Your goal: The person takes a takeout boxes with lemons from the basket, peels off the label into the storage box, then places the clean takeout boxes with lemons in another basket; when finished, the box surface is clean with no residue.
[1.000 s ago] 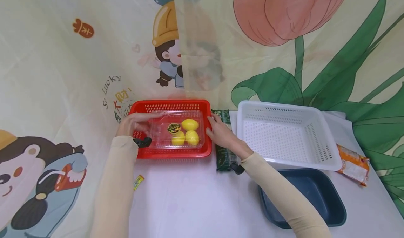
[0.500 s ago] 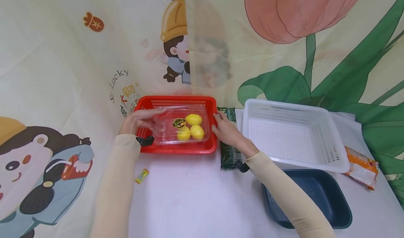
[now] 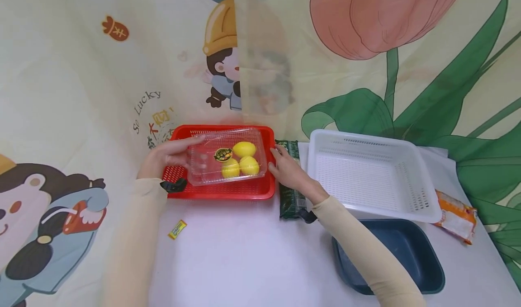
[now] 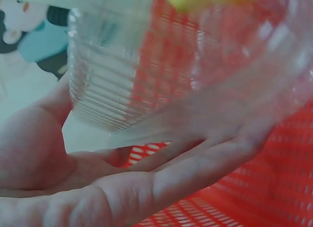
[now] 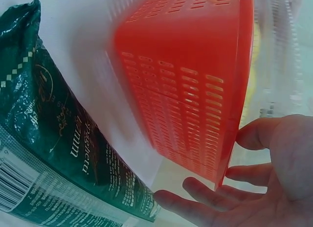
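Observation:
A clear plastic clamshell box with a black-and-gold label holds 3 yellow lemons. My left hand grips its left end; in the left wrist view the fingers pass beneath the box and the thumb lies at its side. The box is tilted over the red perforated basket, its far edge overlapping the basket's back rim. At the basket's right end, my right hand holds the rim, with the thumb on the edge and some fingertips outside the wall in the right wrist view.
A green spaghetti packet lies beside the basket, under my right wrist. Farther right are a white perforated basket, a dark blue tub and an orange packet. A small yellow wrapped sweet lies in front.
The box has risen from lying level in the red basket to a tilt above it, right end swung toward the back. My left hand moved with it; the right stays at the rim.

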Demonstrator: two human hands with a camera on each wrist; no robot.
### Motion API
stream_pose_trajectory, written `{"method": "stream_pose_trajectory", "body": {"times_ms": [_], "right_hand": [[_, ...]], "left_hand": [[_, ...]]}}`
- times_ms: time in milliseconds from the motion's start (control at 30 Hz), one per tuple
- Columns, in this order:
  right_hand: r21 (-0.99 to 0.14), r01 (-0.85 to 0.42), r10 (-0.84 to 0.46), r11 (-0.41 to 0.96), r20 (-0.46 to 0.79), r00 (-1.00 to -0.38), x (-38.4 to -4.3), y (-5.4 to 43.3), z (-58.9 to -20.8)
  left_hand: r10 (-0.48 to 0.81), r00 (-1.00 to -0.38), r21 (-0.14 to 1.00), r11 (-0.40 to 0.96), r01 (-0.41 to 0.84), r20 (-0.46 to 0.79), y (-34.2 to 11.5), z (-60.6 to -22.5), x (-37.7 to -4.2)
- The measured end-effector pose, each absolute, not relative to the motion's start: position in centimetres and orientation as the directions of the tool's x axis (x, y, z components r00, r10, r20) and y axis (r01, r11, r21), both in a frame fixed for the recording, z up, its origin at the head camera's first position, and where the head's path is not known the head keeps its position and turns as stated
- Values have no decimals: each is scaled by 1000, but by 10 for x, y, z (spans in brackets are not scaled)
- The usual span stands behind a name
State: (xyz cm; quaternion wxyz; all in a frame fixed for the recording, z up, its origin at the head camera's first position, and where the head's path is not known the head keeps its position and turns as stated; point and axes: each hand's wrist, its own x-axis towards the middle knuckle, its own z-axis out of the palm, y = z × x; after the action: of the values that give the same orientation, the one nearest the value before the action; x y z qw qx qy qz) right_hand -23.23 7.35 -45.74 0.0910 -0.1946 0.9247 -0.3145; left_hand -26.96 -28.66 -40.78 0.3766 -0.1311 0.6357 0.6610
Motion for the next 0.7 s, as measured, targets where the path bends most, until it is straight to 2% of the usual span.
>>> {"method": "stream_pose_trajectory", "body": {"times_ms": [400,700], "right_hand": [[-608,-302,-416,734,-50,-908,-231,73,-456],[-620,-368,-449,693,28,-893,-232,77,-459]], "left_hand": [[369,-719,799,137,-585,-589,-280,-372,-243],[400,-750,840,112,-531,-527,-271,-355,-208]]}}
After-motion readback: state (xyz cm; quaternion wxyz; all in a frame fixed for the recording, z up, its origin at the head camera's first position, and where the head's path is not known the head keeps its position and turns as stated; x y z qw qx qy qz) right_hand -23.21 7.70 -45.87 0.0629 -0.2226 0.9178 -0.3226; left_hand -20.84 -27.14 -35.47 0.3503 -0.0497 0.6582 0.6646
